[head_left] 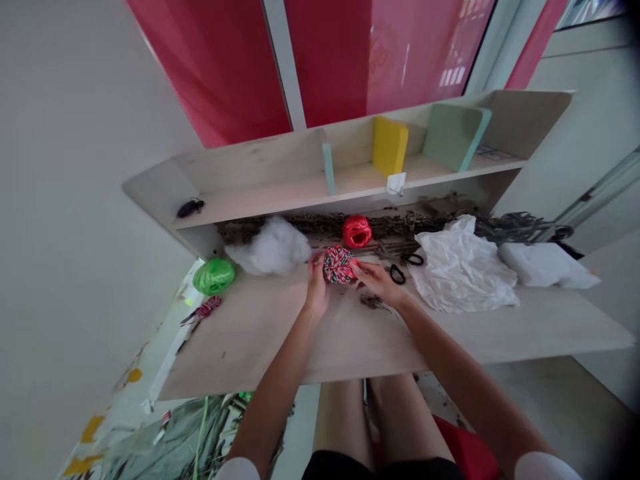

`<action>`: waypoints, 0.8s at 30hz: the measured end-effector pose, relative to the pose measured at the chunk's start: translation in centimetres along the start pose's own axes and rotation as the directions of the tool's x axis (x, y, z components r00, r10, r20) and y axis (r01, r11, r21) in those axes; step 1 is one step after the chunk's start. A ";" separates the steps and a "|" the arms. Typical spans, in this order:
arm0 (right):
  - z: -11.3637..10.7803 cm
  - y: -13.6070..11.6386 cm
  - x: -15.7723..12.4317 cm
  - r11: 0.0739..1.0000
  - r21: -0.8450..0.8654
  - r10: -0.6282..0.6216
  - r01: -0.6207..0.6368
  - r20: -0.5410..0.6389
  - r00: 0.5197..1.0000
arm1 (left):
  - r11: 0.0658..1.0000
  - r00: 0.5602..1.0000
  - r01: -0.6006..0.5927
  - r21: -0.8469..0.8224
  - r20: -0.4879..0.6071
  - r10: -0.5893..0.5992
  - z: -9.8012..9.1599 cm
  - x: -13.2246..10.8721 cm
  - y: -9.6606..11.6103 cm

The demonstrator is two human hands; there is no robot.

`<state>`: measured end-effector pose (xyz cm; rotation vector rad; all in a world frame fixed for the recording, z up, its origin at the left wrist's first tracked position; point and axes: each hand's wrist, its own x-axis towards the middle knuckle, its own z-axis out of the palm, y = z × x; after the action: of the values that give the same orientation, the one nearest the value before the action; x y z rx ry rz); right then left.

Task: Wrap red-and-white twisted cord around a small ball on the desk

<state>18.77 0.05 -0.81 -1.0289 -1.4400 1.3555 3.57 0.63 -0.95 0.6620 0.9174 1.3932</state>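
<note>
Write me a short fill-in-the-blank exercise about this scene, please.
The left hand and right hand hold a multicoloured bundle nearer the ____ roll than the green roll.
The fluffy stuffing is ____.
The middle shelf divider is ____.
The scissors have ____ handles.

Missing words: red; white; yellow; black.

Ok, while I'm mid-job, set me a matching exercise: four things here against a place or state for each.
1. multicoloured ball
2. green ball
3. stuffing
4. yellow divider

A. standing on the shelf
B. a loose white heap
C. between the left hand and right hand
D. at the left end of the desk

Pairs: 1-C, 2-D, 3-B, 4-A
</note>
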 end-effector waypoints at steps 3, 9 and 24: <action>0.1 0.8 0.3 0.995 -0.096 -0.045 0.042 -0.037 0.998 | 0.963 0.970 -0.230 0.139 -0.052 0.239 0.0 -0.1 0.0; 0.5 0.8 0.3 0.998 -0.054 -0.022 0.018 -0.076 0.997 | 0.923 0.956 -0.292 0.249 0.032 0.293 0.4 -1.3 0.0; 0.7 0.8 -0.1 0.981 0.129 0.147 -0.146 0.001 0.989 | 0.901 0.956 -0.289 0.323 0.148 0.253 0.7 -2.1 0.1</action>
<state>18.15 -0.17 -1.60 -1.0716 -1.2723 1.5267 4.21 -1.35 -0.17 1.1527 1.0235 1.4399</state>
